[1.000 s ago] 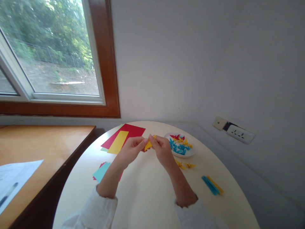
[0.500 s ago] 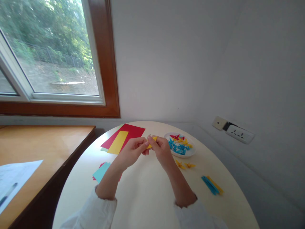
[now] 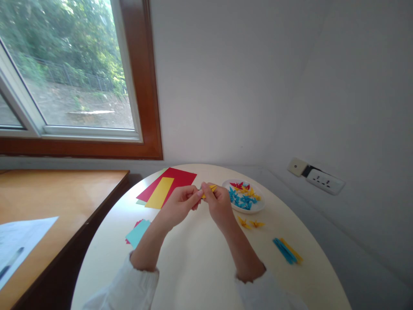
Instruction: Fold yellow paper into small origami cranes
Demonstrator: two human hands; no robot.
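Observation:
A small folded piece of yellow paper (image 3: 213, 188) is pinched between my two hands above the far middle of the table. My left hand (image 3: 181, 202) grips it from the left with thumb and fingertips. From the right, my right hand (image 3: 218, 204) holds it, the thumb laid along the fold. Fingers cover most of the paper, so its full shape is hidden. Just beyond my right hand stands a white plate (image 3: 254, 209) of small red, yellow and blue folded paper cranes. Two yellow paper cranes (image 3: 257, 224) lie on the table beside my right wrist.
Red sheets (image 3: 183, 175) with a yellow strip of paper (image 3: 159, 192) lie at the back left. Light blue paper squares (image 3: 138, 233) rest near my left forearm. Blue and yellow folded strips (image 3: 285, 250) are at the right. A wooden desk (image 3: 71, 189) adjoins the round table (image 3: 200, 267).
The yellow paper has turned slightly between my fingertips, and its pointed end now shows further right over my right thumb. Both hands stay in nearly the same place.

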